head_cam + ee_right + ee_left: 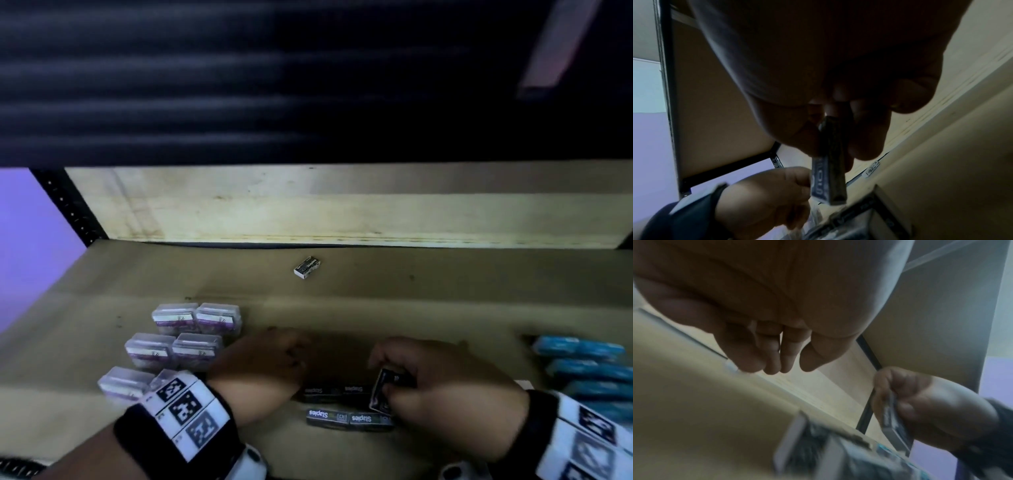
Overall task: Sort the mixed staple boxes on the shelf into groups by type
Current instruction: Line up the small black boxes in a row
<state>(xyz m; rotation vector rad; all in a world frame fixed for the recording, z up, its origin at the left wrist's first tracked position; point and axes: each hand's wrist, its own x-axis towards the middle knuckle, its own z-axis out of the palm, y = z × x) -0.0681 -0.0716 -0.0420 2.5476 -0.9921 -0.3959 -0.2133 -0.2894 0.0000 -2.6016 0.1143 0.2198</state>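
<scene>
While your right hand (445, 387) pinches a dark staple box (385, 394) between thumb and fingers, that box stands tilted on end just above the dark "Staples" boxes (346, 416) lying flat in rows at the front of the shelf (376, 301). From the right wrist view, the dark staple box (828, 175) hangs down from your fingertips (869, 142), its lower end close over the flat boxes. Your left hand (260, 363) rests palm down on the shelf just left of those rows, holding nothing; from the left wrist view its fingers (774, 356) hang loosely curled and relaxed. Left of that hand sit the clear plastic boxes with purple labels (185, 337), grouped in pairs, three rows deep. On the far right edge, blue boxes (582, 363) lie lined up in a column. One more dark box (307, 267) lies alone near the back of the shelf, well apart from every group, close to the pale wooden back board (342, 205).
</scene>
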